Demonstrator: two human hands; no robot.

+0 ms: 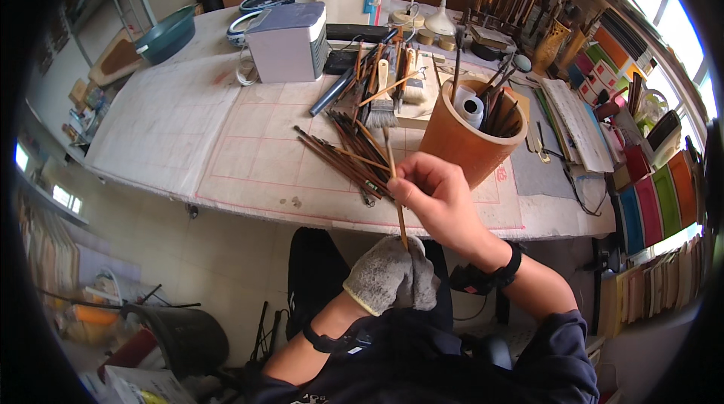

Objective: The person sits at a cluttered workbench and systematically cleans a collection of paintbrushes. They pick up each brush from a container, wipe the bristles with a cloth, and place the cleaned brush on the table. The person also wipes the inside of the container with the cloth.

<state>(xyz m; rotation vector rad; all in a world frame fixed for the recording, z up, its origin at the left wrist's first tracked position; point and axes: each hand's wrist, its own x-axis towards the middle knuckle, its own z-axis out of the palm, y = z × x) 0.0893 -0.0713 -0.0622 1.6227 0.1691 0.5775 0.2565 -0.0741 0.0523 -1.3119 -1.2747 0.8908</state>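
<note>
Between thumb and fingers, my right hand point(432, 192) holds a slim wooden ink brush point(399, 200), its bristle tip up and its lower end down. My left hand point(387, 277) wears a grey glove and is closed around the brush's lower end, above my lap. Just beyond, a loose pile of brown-handled brushes point(345, 161) lies on the table. A wide flat brush point(383, 93) with grey bristles rests behind them among more brushes. To the right of the pile stands an orange-brown cylindrical brush pot point(464, 147) holding brushes and white rolls.
A felt-like cloth with red grid lines point(254, 149) covers the table point(153, 121). On it stand a small white-and-grey appliance point(285, 50), a white desk lamp point(441, 22) and, at the left, a teal basin point(167, 36). Stacked papers point(577, 127) lie at the right. A black bin point(175, 339) is at the lower left.
</note>
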